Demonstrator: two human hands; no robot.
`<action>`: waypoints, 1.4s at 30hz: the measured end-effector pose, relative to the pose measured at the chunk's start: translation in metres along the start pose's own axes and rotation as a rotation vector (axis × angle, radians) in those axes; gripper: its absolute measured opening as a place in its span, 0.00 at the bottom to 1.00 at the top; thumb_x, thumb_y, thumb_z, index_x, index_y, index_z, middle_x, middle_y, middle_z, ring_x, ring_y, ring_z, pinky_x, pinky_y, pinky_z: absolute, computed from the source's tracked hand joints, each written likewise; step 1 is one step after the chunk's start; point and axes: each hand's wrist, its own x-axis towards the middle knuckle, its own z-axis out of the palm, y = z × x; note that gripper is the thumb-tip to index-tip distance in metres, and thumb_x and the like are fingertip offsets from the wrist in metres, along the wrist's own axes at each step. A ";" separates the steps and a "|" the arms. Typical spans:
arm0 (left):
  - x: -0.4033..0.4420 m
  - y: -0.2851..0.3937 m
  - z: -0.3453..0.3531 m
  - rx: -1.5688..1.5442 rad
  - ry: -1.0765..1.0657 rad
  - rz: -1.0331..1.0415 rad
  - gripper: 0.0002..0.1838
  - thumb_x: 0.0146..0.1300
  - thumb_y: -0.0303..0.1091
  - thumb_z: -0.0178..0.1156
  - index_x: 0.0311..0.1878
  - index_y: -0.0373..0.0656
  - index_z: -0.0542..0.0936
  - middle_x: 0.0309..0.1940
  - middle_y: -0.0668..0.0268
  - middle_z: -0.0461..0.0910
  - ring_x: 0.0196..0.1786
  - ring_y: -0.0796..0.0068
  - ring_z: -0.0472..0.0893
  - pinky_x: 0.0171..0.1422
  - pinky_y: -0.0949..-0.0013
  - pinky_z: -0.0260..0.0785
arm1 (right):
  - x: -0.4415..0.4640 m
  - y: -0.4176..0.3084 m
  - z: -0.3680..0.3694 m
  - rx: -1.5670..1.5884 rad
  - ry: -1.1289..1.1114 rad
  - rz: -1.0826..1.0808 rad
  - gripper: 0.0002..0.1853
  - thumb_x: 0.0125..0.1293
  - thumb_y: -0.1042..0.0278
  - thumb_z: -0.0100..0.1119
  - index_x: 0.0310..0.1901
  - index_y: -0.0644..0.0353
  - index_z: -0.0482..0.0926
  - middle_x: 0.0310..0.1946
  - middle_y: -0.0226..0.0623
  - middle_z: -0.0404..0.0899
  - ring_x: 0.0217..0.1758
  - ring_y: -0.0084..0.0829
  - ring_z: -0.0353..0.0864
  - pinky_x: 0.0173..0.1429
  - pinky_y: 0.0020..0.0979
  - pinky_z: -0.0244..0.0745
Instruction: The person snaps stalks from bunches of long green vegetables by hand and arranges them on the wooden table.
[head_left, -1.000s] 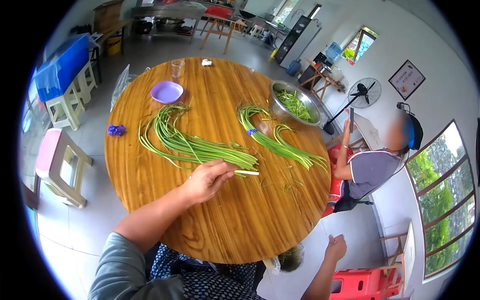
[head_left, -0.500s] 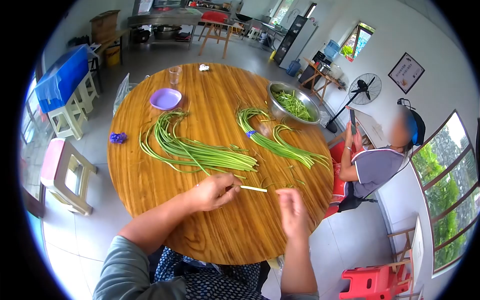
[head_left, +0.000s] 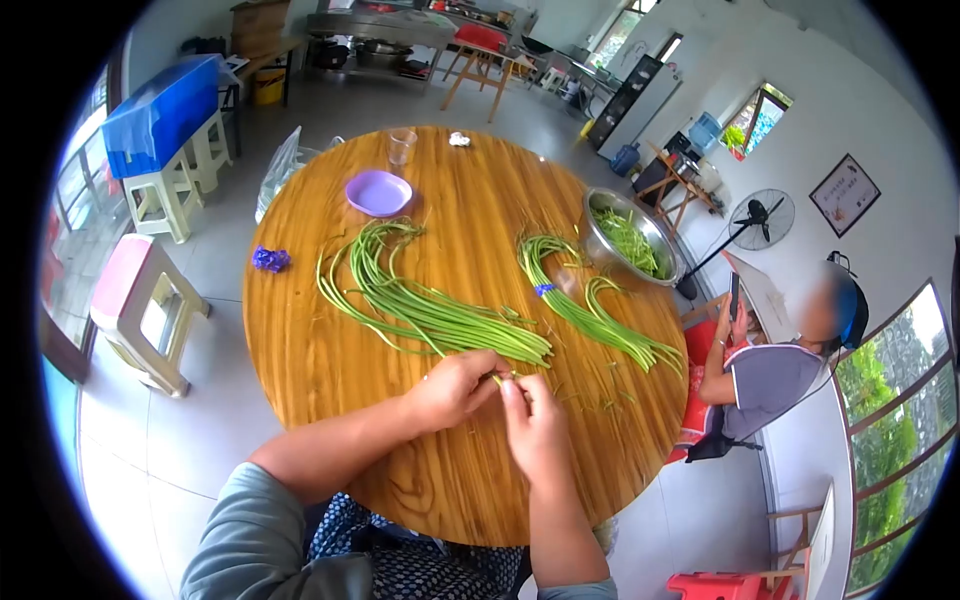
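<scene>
My left hand (head_left: 458,390) is closed on a single garlic scape, just in front of the loose pile. Against its fingertips, my right hand (head_left: 535,425) pinches the pale end of the same scape, which the fingers mostly hide. A loose pile of long green garlic scapes (head_left: 440,310) lies beyond my hands, curled tips at the far left and cut ends toward the right. To its right rests a second bunch (head_left: 600,322) with a blue tie (head_left: 544,289). Behind that bunch stands a steel bowl (head_left: 598,238) holding short green pieces (head_left: 630,242).
On the round wooden table (head_left: 330,400) are a purple dish (head_left: 379,193), a clear cup (head_left: 402,146), a white crumpled tissue (head_left: 459,139) and a bundle of blue-purple ties (head_left: 270,259). A person (head_left: 775,385) with a phone sits at the right. A stool (head_left: 150,310) stands at the left.
My right hand has moved left to meet my left hand and now grips the scape's pale end, which stuck out free before. The view has shifted slightly.
</scene>
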 end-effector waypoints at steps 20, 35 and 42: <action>-0.006 0.003 0.009 0.191 -0.116 0.076 0.13 0.63 0.28 0.62 0.51 0.39 0.76 0.35 0.55 0.82 0.42 0.51 0.82 0.48 0.55 0.74 | -0.006 0.053 0.011 0.850 -0.105 0.355 0.11 0.75 0.64 0.56 0.35 0.54 0.67 0.24 0.24 0.65 0.23 0.16 0.61 0.27 0.20 0.56; -0.002 -0.003 0.011 0.137 0.036 -0.157 0.08 0.65 0.31 0.61 0.42 0.37 0.80 0.33 0.49 0.82 0.37 0.47 0.83 0.41 0.55 0.76 | -0.008 0.044 0.026 0.198 0.182 0.030 0.08 0.73 0.65 0.57 0.39 0.60 0.74 0.23 0.38 0.74 0.23 0.35 0.73 0.27 0.33 0.67; -0.003 0.003 0.015 0.081 0.089 -0.076 0.07 0.65 0.29 0.62 0.44 0.38 0.80 0.32 0.50 0.82 0.35 0.48 0.82 0.40 0.55 0.76 | -0.009 0.049 0.016 0.840 -0.034 0.290 0.05 0.76 0.68 0.53 0.43 0.59 0.70 0.26 0.29 0.73 0.26 0.16 0.66 0.29 0.21 0.61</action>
